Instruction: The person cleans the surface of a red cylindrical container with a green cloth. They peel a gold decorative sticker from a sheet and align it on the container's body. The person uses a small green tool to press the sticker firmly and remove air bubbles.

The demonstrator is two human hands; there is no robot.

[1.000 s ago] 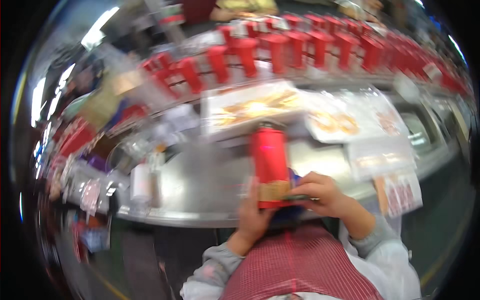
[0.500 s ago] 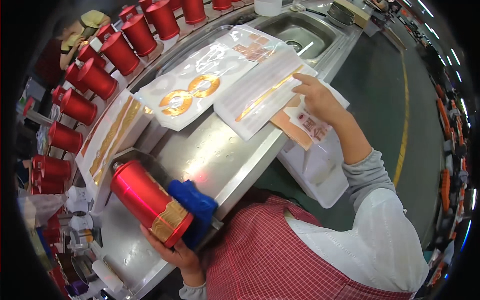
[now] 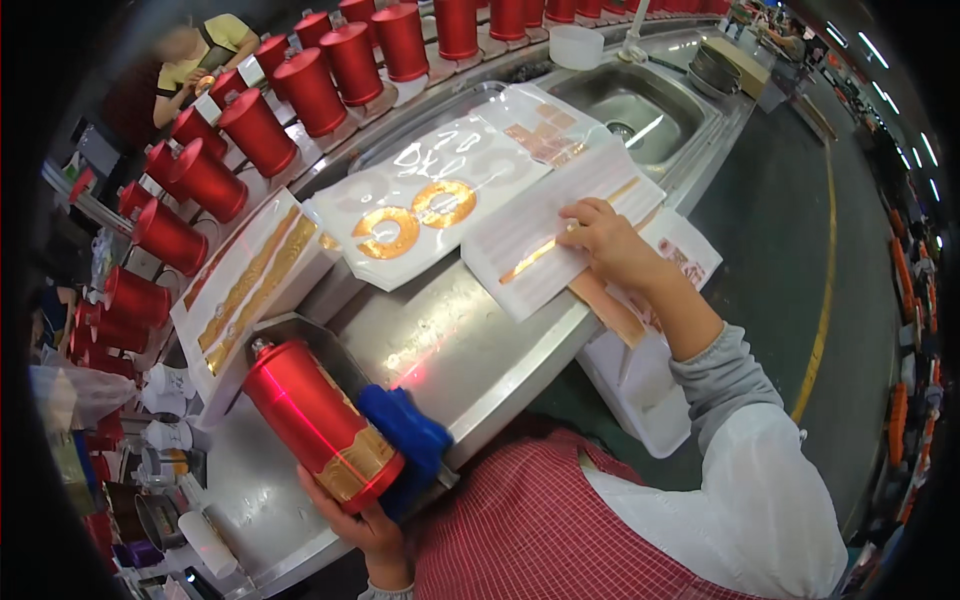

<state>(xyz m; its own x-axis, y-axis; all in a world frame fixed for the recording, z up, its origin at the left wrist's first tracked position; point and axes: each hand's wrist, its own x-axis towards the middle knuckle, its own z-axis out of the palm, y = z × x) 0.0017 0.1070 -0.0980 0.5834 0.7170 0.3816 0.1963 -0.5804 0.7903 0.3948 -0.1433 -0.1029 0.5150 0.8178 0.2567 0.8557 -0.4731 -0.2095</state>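
A red metallic bottle (image 3: 310,410) lies tilted on a blue cloth-like support (image 3: 415,430), a gold patterned band round its lower end. My left hand (image 3: 365,520) is closed round that lower end from beneath. My right hand (image 3: 610,240) is over a white sheet (image 3: 500,250) that bears a long thin gold strip (image 3: 530,262). Its bent fingers are apart, the tips at the middle of the strip; no object shows between them. Beside this sheet, a clear-white sheet (image 3: 345,200) carries two gold ring-shaped stickers (image 3: 445,204).
A block of sheets with wavy gold bands (image 3: 265,285) stands left on the metal table (image 3: 430,340). Several red bottles (image 3: 257,132) line the far side. A sink (image 3: 650,120) lies at the back right, a white bin (image 3: 640,400) below the table edge. Another person (image 3: 205,60) sits far left.
My right hand has moved from the strip's far end toward its middle. The view has shifted a little, so the scene sits lower and further right. My left hand still holds the bottle.
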